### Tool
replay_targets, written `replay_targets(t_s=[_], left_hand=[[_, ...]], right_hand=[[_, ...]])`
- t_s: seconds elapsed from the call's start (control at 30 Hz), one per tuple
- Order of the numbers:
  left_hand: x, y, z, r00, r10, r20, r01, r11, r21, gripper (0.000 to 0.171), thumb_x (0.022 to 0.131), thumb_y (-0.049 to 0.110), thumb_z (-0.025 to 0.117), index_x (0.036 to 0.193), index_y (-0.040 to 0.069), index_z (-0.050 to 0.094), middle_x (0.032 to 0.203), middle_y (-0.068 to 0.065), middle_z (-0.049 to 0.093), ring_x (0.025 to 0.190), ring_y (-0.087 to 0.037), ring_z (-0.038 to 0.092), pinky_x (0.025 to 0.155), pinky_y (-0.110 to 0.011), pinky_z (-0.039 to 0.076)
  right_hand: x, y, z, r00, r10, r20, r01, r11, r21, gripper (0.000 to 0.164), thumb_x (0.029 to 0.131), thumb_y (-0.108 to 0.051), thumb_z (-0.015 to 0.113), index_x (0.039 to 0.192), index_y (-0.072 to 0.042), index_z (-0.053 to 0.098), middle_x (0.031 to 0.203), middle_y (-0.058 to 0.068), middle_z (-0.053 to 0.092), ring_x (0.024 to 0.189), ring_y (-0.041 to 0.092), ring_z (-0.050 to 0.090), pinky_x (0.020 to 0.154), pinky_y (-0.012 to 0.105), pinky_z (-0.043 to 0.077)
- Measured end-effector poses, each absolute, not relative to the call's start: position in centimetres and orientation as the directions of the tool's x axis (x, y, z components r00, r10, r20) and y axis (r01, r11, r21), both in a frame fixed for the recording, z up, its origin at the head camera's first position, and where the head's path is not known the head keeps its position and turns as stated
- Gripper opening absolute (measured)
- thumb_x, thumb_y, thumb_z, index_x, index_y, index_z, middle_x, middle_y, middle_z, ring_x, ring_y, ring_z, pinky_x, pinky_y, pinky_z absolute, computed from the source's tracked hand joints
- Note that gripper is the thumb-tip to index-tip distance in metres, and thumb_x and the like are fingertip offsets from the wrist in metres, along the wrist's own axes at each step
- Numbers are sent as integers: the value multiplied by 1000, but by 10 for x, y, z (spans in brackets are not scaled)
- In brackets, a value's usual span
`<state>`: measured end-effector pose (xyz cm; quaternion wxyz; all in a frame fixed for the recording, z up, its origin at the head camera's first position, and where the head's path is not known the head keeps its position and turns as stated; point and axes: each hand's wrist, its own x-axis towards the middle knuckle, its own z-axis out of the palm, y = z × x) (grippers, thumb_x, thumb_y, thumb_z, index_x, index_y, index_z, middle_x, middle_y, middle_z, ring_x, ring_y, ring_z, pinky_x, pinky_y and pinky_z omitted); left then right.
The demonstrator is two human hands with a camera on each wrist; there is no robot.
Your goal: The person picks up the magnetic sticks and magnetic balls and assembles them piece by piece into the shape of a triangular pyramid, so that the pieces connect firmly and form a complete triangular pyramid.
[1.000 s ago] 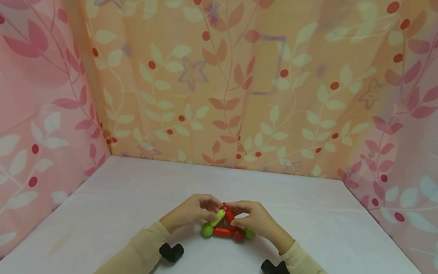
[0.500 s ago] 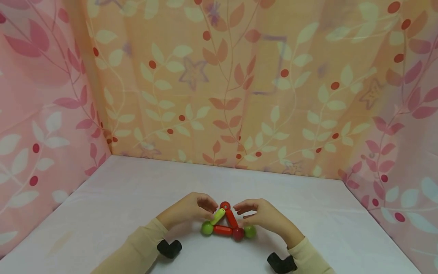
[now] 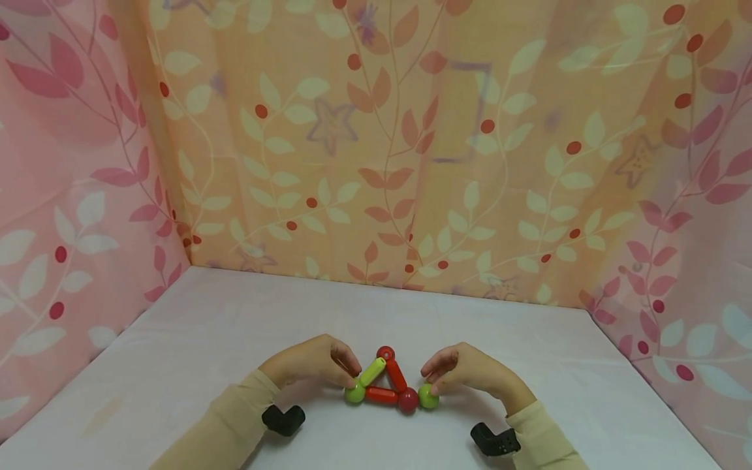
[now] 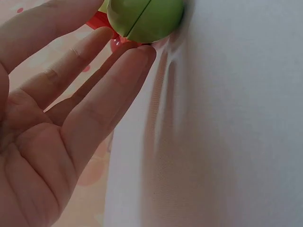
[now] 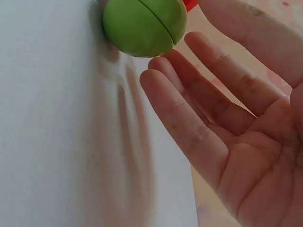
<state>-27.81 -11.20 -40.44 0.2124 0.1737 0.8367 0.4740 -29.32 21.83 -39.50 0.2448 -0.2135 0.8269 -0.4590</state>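
In the head view, a triangle of toy pieces lies on the white surface: a yellow-green rod (image 3: 373, 373), a red rod (image 3: 396, 376) and another red rod (image 3: 382, 395). Its corners are a red ball with a hole (image 3: 385, 353), a left green ball (image 3: 354, 392) and a dark red ball (image 3: 408, 400). A second green ball (image 3: 428, 396) sits just right of it. My left hand (image 3: 314, 361) is at the left green ball, fingers loosely bent. My right hand (image 3: 472, 373) is beside the second green ball, fingers relaxed. Whether either thumb touches its ball, I cannot tell.
A white cloth-covered table (image 3: 264, 307) spreads around the pieces. Floral curtains (image 3: 376, 163) stand behind and on both sides. Each wrist carries a black camera mount (image 3: 284, 420) close to the table.
Both hands have released the triangle's upper part and drawn outward, left and right, down toward the two green balls. The triangle has stayed almost in place.
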Motion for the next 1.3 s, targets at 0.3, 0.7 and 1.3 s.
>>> replay_targets(t_s=[0.3, 0.7, 1.3], left_hand=[[-277, -115, -405, -831, 507, -228, 38, 461, 887, 20, 79, 8, 82, 97, 7, 75, 94, 1, 74, 86, -13, 65, 79, -26, 53], [-278, -115, -409, -824, 526, -210, 29, 410, 911, 20, 79, 3, 80, 98, 2, 74, 92, -2, 74, 83, -11, 67, 78, -26, 56], [-277, -108, -413, -845, 500, -189, 36, 407, 913, 19, 78, 3, 79, 97, 3, 76, 89, 0, 74, 81, -11, 65, 75, -25, 55]], right_hand=[[-293, 220, -396, -751, -610, -253, -86, 470, -878, 37, 78, -11, 83, 111, 2, 72, 101, 8, 75, 89, 14, 69, 80, 28, 57], [-296, 219, -400, -769, -605, -209, -154, 492, -857, 28, 81, -10, 80, 106, -1, 75, 99, 5, 76, 85, 14, 61, 76, 28, 52], [-282, 196, -380, -931, -362, -39, -151, 482, -863, 38, 84, -29, 80, 115, -7, 74, 110, 8, 75, 97, 16, 68, 91, 39, 56]])
